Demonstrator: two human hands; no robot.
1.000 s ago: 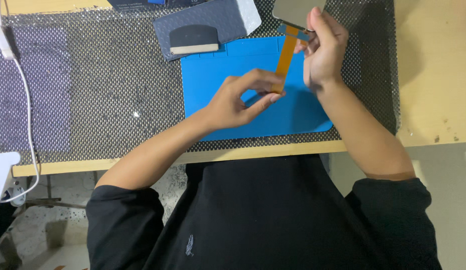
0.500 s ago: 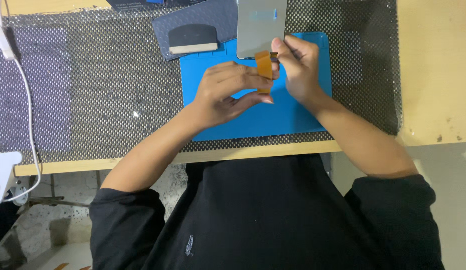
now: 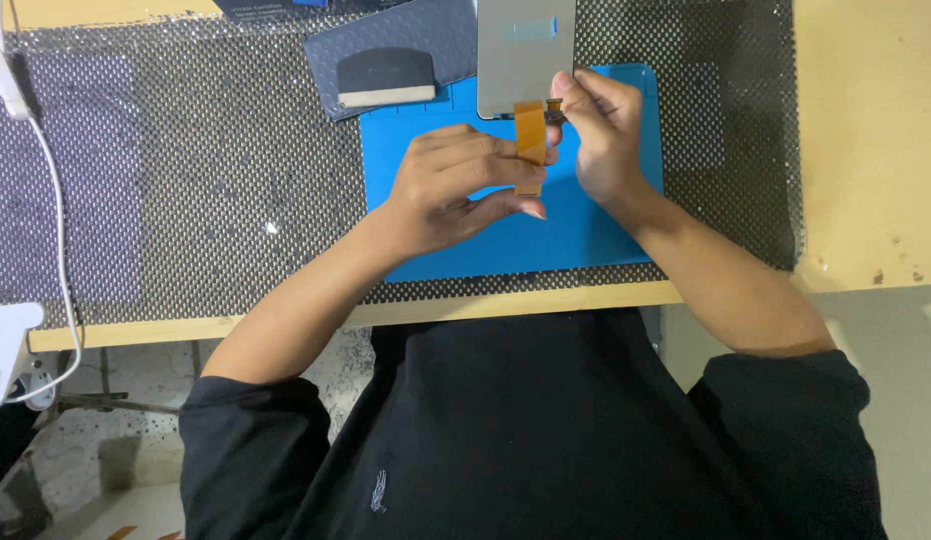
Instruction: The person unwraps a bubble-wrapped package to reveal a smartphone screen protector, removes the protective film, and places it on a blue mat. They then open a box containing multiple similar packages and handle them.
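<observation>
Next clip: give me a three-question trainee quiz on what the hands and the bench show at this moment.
1. True or false: the left hand pinches the orange flex ribbon hanging from the grey display panel.
2. Which hand steadies the panel's lower edge? A) left B) right C) neither
3. Fill in: both hands work above a ____ mat.

Key
1. True: thumb and fingers close on the ribbon.
2. B: the right hand grips the panel's lower edge beside the ribbon.
3. Blue: the blue work mat lies on the dark mesh cover, with a small dark block off to the left.
</observation>
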